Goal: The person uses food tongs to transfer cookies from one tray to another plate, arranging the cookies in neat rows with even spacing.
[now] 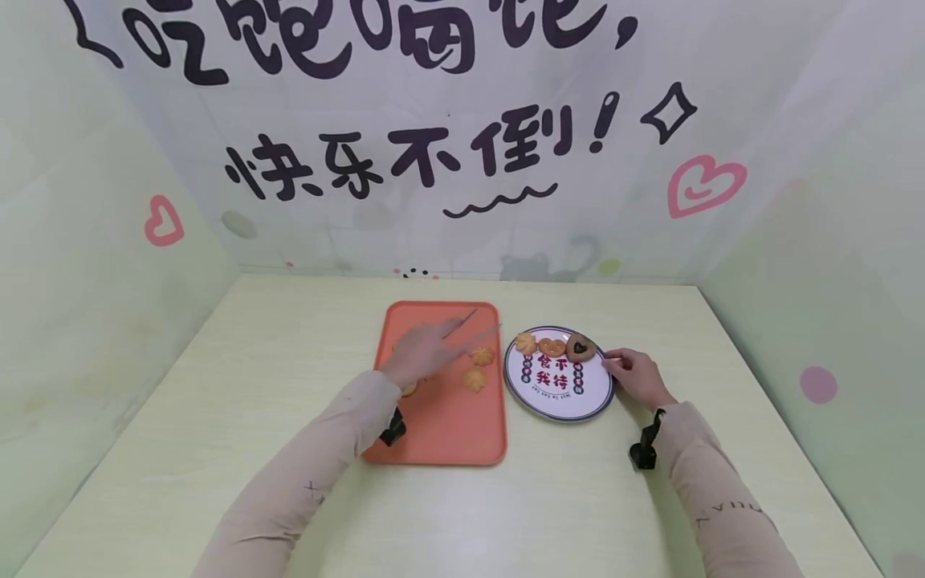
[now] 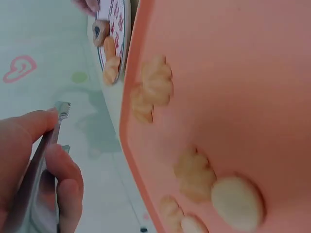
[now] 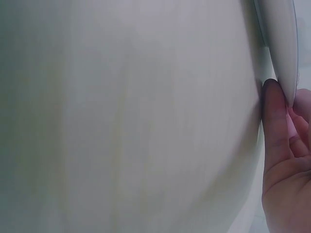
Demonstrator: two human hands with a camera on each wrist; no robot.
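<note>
My left hand (image 1: 417,353) grips metal tongs (image 2: 30,204) above the orange tray (image 1: 441,441); it is blurred in the head view. Nothing sits between the tongs' tips, which stand apart. On the tray lie flower-shaped cookies (image 1: 474,379) and pale oval cookies (image 2: 238,203), partly hidden by the hand in the head view. With thumb and fingers, my right hand (image 1: 639,377) pinches the right rim of a white plate (image 1: 549,408). Along the plate's far side sit a flower-shaped cookie (image 1: 526,343), a pretzel-like cookie (image 1: 552,347) and a brown heart cookie (image 1: 580,348).
Tray and plate stand side by side on a pale wood-grain table (image 1: 289,361), a narrow gap between them. Printed fabric walls (image 1: 448,233) enclose the table at the back and both sides.
</note>
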